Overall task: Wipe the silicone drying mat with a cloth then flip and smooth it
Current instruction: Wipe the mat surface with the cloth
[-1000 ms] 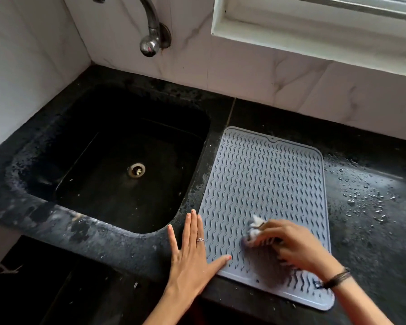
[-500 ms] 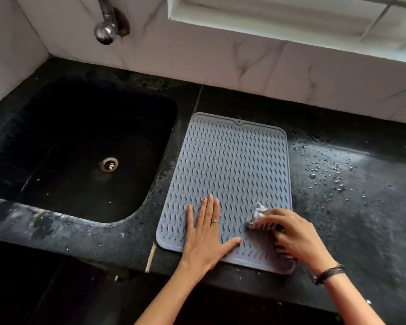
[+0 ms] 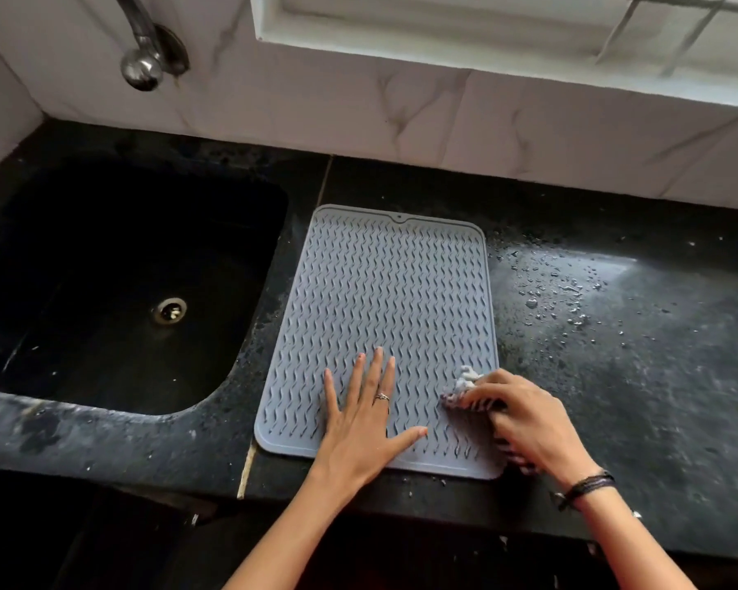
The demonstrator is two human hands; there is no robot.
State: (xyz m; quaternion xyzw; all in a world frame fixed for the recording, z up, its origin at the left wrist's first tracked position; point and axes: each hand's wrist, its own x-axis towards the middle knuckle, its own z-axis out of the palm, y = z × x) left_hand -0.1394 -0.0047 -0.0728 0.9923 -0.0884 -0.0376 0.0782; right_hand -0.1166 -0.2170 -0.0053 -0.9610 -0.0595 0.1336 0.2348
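a grey ribbed mat (image 3: 384, 300) is lying flat on a black counter (image 3: 614, 376), just right of a dark sink (image 3: 116, 283). compared with a second ago, the left hand (image 3: 365, 423) is now resting on the mat's near half, fingers spread and holding nothing, pinning it down. the right hand (image 3: 525, 423) is gripping a bunched cloth (image 3: 465, 387) at the mat's near right edge, further right than before. wiping looks under way; flipping is not yet done. water drops (image 3: 546, 295) are sitting on the counter beside the mat. a tap (image 3: 143, 57) is sticking out from a white marble wall.

no readable text, no labels, no brand marks, no numbers on any surface
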